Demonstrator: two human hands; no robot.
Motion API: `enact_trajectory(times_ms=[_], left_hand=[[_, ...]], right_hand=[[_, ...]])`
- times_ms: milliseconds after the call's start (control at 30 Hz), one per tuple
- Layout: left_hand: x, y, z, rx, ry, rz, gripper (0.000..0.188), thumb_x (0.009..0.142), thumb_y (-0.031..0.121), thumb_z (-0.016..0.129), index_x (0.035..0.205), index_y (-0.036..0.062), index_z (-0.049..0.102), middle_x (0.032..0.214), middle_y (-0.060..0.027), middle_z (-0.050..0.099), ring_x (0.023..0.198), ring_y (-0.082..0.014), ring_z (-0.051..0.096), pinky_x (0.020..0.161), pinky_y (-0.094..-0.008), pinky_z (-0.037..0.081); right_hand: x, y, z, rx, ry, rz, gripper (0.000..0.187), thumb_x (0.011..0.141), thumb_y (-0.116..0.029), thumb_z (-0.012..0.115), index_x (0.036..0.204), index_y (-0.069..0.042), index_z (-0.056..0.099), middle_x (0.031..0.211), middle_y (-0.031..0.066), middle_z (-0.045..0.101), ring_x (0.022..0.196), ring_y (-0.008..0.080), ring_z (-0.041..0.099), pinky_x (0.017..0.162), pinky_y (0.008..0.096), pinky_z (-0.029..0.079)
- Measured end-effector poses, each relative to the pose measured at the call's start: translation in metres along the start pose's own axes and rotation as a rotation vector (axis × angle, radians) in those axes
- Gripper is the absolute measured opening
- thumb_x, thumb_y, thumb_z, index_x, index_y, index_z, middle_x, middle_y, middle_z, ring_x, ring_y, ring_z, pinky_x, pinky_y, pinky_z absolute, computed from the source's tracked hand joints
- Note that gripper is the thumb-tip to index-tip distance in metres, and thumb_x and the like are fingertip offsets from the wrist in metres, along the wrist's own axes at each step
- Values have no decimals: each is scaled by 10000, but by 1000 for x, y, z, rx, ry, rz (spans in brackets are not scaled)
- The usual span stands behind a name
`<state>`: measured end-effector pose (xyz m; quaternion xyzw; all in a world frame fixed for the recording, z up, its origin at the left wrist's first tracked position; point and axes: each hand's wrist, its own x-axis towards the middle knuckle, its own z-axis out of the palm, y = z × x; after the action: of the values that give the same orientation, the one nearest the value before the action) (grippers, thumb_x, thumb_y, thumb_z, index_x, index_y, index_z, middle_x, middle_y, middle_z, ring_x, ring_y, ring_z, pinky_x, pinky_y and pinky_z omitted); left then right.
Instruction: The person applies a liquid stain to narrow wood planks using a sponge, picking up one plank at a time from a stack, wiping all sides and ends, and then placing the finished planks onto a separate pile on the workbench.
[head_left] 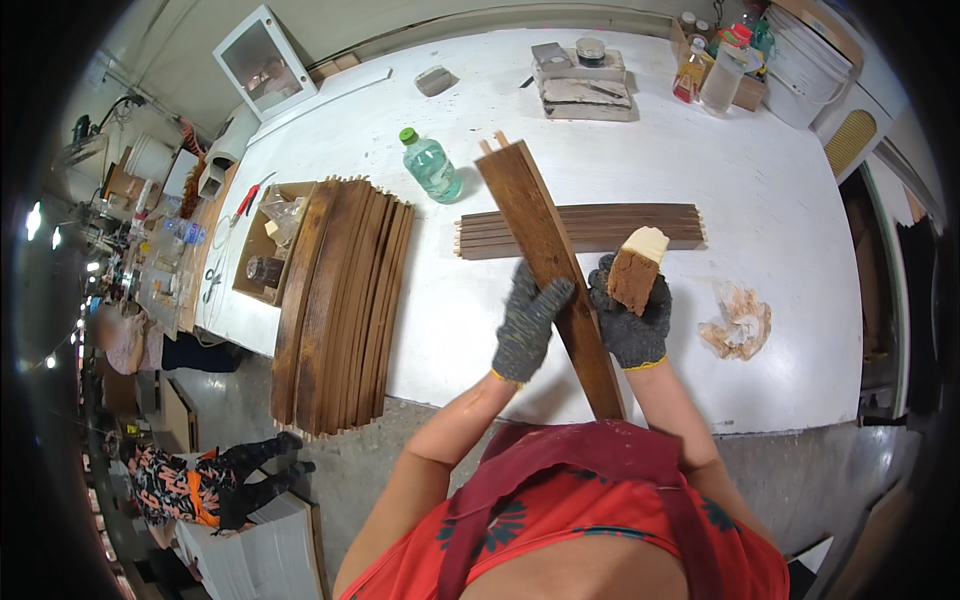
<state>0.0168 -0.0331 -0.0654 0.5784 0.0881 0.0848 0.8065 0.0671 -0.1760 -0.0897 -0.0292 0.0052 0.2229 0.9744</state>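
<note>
Around the centre of the head view, running from 12 toward 5 o'clock: a brown wooden board (pixel 545 230), pale pegs at its far end, near end meeting the wearer's apron (pixel 590 450). Left hand (pixel 528 325), gloved, just below centre, grips the board; thumb laid over its face, other fingers close together at the left edge, tips hidden. Right hand (pixel 635 325), gloved, at 3 o'clock, holds a brown-and-cream block (pixel 636 280), seemingly sponge; fingers bent around it, partly hidden behind. Cannot tell whether they touch the board.

At 2 o'clock, a bundle of slats (pixel 600 228) lies on the white table (pixel 800 220), passing behind the board. Crumpled wad (pixel 738 322) farther out at 3. Large stack of brown slats (pixel 345 300) at 9, open box (pixel 243 272) just beyond. Green-capped bottle (pixel 432 168) upright at 11. Wrapped slab (pixel 585 98) at 1, small round tin (pixel 591 50) on top.
</note>
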Motion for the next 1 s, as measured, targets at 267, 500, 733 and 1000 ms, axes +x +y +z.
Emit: enact_trajectory(times_ms=[267, 500, 733, 1000], left_hand=[[-34, -48, 7, 109, -27, -121, 317, 902, 197, 523, 1172, 35, 482, 1063, -44, 532, 948, -124, 475, 847, -261, 391], [-42, -30, 27, 168, -24, -60, 312, 898, 198, 527, 1163, 41, 474, 1015, -43, 534, 913, -127, 481, 822, -265, 397], [-36, -28, 21, 146, -80, -36, 286, 882, 154, 542, 1134, 30, 483, 1017, -49, 548, 911, -131, 500, 814, -274, 415], [-5, -13, -8, 298, 187, 285, 279, 913, 171, 468, 1147, 19, 477, 996, -74, 566, 907, -157, 541, 805, -289, 452]], right_hand=[[13, -22, 30, -358, 67, -261, 484, 747, -156, 646, 1175, -34, 454, 1048, 126, 524, 1008, 257, 491, 857, 366, 434], [67, -45, 130, -1495, -274, -1000, 592, 652, 6, 750, 1168, -34, 463, 1077, 82, 562, 976, 179, 562, 825, 288, 496], [73, -39, 126, -2024, -375, -1115, 556, 642, -233, 774, 1101, -44, 525, 1012, 126, 578, 918, 276, 573, 811, 361, 472], [-4, -34, 56, -2146, -581, -683, 520, 657, -205, 733, 1099, -47, 510, 1016, 131, 543, 939, 330, 522, 835, 403, 430]])
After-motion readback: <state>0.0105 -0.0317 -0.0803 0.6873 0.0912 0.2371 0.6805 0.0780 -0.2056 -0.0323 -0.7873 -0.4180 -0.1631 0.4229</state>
